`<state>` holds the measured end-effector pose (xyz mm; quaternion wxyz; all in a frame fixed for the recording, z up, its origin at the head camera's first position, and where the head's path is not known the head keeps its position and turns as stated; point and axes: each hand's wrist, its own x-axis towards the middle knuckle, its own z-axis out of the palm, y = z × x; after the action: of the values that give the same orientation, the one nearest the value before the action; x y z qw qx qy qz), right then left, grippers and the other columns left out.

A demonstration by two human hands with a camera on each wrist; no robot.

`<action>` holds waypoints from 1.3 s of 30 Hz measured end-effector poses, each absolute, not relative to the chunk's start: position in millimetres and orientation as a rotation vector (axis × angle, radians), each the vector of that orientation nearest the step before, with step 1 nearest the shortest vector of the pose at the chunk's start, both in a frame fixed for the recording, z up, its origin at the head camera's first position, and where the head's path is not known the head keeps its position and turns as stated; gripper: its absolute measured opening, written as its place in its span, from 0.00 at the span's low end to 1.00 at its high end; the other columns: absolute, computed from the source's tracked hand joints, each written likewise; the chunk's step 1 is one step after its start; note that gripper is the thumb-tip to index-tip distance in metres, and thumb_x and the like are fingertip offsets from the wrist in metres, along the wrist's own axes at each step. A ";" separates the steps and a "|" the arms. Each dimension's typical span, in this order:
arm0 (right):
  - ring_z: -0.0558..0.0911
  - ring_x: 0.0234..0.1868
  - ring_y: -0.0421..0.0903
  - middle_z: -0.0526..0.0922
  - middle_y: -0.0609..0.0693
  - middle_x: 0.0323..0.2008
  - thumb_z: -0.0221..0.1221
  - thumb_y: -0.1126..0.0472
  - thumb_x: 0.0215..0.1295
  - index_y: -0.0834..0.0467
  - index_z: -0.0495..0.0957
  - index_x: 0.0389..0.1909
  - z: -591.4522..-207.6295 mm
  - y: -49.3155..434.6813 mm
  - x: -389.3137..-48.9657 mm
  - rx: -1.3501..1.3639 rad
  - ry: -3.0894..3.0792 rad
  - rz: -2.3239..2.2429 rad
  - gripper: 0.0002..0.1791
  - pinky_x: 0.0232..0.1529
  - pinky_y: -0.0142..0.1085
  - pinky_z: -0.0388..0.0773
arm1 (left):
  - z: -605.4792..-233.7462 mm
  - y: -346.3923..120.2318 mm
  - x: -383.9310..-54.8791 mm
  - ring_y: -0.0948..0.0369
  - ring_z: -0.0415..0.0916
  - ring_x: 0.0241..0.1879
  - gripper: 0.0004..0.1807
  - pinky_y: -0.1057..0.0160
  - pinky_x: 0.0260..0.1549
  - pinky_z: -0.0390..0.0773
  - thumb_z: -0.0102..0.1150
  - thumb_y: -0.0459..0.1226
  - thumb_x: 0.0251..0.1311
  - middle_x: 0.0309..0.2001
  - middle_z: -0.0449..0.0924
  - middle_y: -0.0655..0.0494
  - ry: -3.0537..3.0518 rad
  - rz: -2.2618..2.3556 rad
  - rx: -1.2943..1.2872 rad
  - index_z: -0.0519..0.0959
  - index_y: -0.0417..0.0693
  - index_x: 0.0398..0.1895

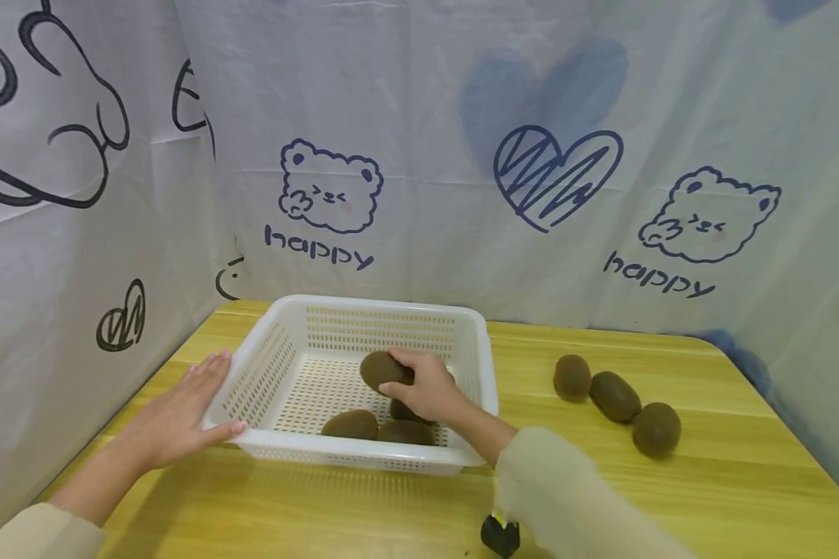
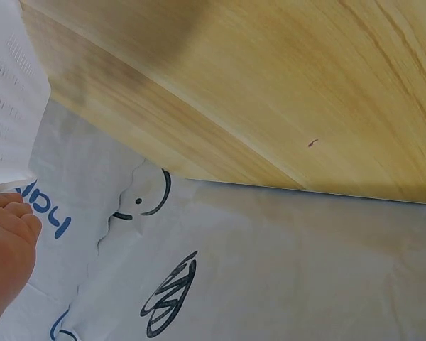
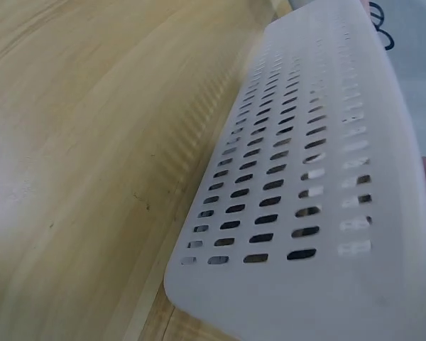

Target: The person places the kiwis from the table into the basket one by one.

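Note:
A white plastic basket (image 1: 349, 449) with slotted walls stands on the wooden table. Inside it, my right hand (image 1: 429, 384) holds a brown kiwi (image 1: 379, 370) between thumb and fingers, above the basket floor. Below that lie more kiwis: one at the near wall (image 1: 351, 425), one beside it (image 1: 405, 432), and one partly hidden under my hand (image 1: 407, 410). My left hand (image 1: 185, 411) rests on the basket's left rim, fingers extended along the outside and thumb over the near corner. In the right wrist view, the basket's wall (image 3: 284, 156) hides most of the right hand.
Three kiwis lie in a slanting row on the table right of the basket: the left one (image 1: 572, 377), the middle one (image 1: 615, 397) and the right one (image 1: 656, 429). A small black object (image 1: 500, 536) shows by the right sleeve. Printed cloth (image 1: 426, 233) hangs behind the table (image 1: 266, 505).

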<state>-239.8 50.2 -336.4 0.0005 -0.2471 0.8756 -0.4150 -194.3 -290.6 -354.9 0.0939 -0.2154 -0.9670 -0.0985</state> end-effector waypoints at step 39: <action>0.79 0.33 0.49 0.78 0.60 0.54 0.52 0.66 0.66 0.66 0.73 0.56 -337.3 50.6 -243.8 -0.835 2.804 -1.086 0.18 0.56 0.47 0.75 | -356.9 -291.2 -194.0 0.39 0.44 0.70 0.51 0.85 0.59 0.19 0.53 0.54 0.58 0.70 0.46 0.31 -2.865 -0.320 -0.650 0.42 0.31 0.71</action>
<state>-243.8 50.6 -337.3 0.0106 -0.2676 0.8985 -0.3479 -194.0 -291.2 -356.9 0.0930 -0.2189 -0.9653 -0.1078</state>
